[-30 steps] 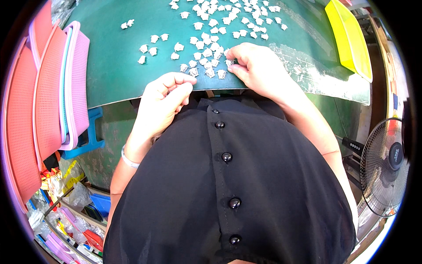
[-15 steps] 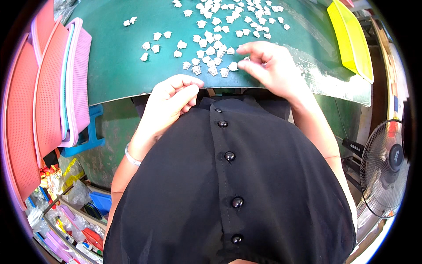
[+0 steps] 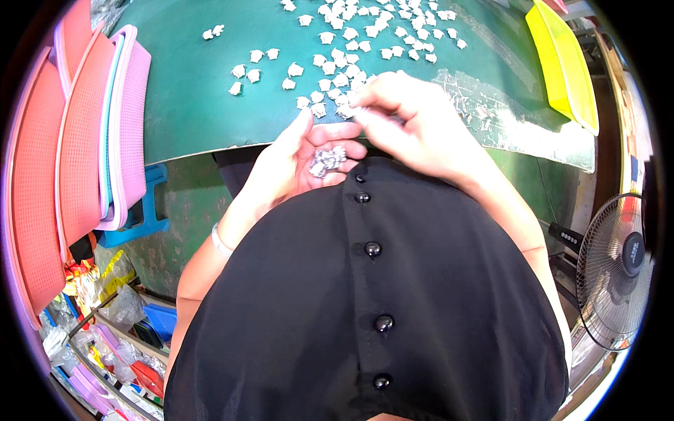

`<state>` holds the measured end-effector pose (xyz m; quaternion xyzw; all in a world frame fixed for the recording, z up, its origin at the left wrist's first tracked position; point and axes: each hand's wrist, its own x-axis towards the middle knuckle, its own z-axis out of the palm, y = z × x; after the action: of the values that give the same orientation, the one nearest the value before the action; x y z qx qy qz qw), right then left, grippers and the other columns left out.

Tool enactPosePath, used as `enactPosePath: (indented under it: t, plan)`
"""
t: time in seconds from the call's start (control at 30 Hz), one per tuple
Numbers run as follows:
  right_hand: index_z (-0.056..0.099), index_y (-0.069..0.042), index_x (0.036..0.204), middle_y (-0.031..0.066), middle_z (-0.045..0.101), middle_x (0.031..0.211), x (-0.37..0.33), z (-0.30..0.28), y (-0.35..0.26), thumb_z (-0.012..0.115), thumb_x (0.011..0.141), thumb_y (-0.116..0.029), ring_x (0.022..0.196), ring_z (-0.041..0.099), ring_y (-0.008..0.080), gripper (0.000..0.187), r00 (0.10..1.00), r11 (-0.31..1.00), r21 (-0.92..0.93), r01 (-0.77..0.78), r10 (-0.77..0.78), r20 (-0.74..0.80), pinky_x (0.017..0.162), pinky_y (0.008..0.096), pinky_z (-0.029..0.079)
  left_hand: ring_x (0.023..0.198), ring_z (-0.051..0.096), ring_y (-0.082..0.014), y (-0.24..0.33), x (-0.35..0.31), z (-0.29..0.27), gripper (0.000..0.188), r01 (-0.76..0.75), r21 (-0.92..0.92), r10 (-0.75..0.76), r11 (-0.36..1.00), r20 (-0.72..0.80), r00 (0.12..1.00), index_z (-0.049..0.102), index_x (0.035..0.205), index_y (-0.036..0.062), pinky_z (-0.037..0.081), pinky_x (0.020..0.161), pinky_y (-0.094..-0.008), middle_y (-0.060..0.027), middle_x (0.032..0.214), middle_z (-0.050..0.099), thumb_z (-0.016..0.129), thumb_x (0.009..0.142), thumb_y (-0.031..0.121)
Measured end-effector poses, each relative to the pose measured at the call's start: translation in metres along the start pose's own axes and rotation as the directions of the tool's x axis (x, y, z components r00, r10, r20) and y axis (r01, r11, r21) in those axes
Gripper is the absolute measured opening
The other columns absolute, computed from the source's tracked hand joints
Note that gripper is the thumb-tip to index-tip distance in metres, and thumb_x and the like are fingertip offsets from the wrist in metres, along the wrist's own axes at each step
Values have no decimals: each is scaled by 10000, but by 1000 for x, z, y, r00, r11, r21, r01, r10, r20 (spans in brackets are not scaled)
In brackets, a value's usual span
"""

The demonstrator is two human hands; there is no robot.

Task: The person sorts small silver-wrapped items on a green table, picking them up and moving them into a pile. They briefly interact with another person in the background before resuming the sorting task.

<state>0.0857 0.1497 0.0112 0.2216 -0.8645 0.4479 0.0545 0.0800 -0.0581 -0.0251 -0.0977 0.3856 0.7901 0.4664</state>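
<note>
My left hand [image 3: 284, 160] is turned palm up at the table's near edge, fingers loosely curled. A small heap of shiny silver-white pieces [image 3: 327, 162] lies in its palm. Just above its fingertips, my right hand [image 3: 414, 123] reaches over the edge of the green tabletop [image 3: 189, 105], thumb and forefinger drawn together. Whatever is between them is blurred and partly hidden. Beside those fingertips sits a small white knobbly piece [image 3: 344, 111], one of several scattered over the table. My right hand covers some of the nearest ones.
A yellow tray [image 3: 562, 70] stands at the table's right side. Stacked pink and purple baskets [image 3: 77, 140] rise at the left, next to a blue stool [image 3: 147, 210]. A black fan [image 3: 611, 270] is at the lower right, and bagged goods [image 3: 126, 309] fill a shelf at the lower left.
My left hand has turned from a loose fist to palm up, revealing the pieces in it. My right hand has moved left and its thumb and forefinger have come together.
</note>
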Motion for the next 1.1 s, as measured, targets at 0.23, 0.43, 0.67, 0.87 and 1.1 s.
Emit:
enactPosePath:
  t: [0.23,0.43,0.67,0.87,1.1]
  plan:
    - [631,-23,970,140,620,926,4,7,-6,622,815,-116,878,606,317,180,984,963,222,153,-169,52,778,366,497,865,634,-183,1,-4,9,417,-16,-169,4,985,-70,998,572,1113,22,539,748,-305,-87,976,632,395,1001,383]
    - [609,-30,939,119,588,883,-11,13,13,667,779,-128,858,583,301,197,999,930,-365,38,-29,30,726,384,491,808,642,-163,-2,-8,-28,265,-7,76,7,997,5,1000,624,1022,12,510,709,-272,-61,900,647,478,925,211]
    - [584,-38,998,108,568,902,-11,23,15,622,794,-94,865,579,298,216,999,937,-346,35,-18,51,726,389,491,868,642,-164,3,-15,-25,351,114,256,-108,960,-37,993,599,1155,0,507,762,-286,-69,956,655,442,875,142]
    - [584,-47,1039,103,559,919,-11,27,6,624,796,-110,887,573,287,255,995,914,-398,77,-44,89,718,389,490,923,636,-207,-15,7,-39,354,200,36,-196,979,-85,977,561,1191,-32,530,852,-329,-109,1005,639,413,979,210]
    - [586,-61,957,96,528,872,-11,33,3,655,775,-142,849,561,291,211,980,919,-360,164,-109,166,698,380,488,999,610,-251,-38,41,-45,376,110,-483,-20,869,187,982,503,1191,-12,515,921,-387,-140,1094,593,377,997,283]
